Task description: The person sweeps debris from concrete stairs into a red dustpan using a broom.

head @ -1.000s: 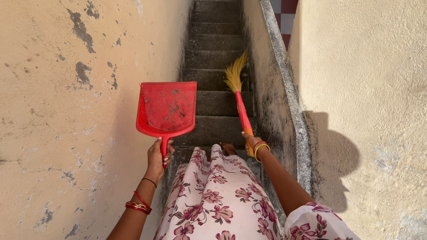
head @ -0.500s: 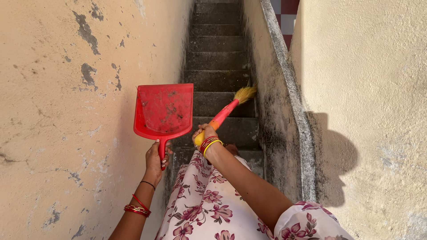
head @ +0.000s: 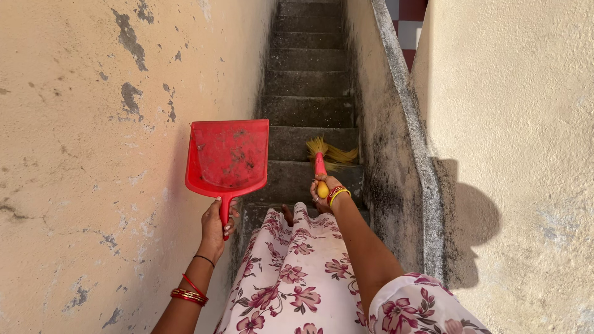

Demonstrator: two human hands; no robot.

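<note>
The right hand (head: 324, 188) is closed around the yellow end of the broom (head: 322, 162) handle; the red shaft runs forward from the grip and the straw head fans out to the right just beyond it, lying on a step (head: 291, 180) directly ahead of the hand. The left hand (head: 216, 224) is closed around the short handle of the red dustpan (head: 228, 156), which is held off the steps with its dirty tray extending forward and up from the grip, close to the wall (head: 80, 154) on that side. The two grips are near each other but apart, with the floral dress (head: 291, 272) below and between them. Compared with half a second earlier, the right hand has moved right, away from the dustpan handle, and the broom has swung from a diagonal to pointing nearly straight ahead, its bristles now splayed on the nearer step; a second earlier the broom reached further up the stairs with the bristles upright. The dustpan grip is nearly unchanged. The surface is a narrow flight of dark, stained concrete stairs running away from the grips. Left of the dustpan stands a peeling cream wall; right of the broom runs a sloped, blackened parapet (head: 402, 117), then a second pale wall bearing the person's shadow (head: 470, 222).
</note>
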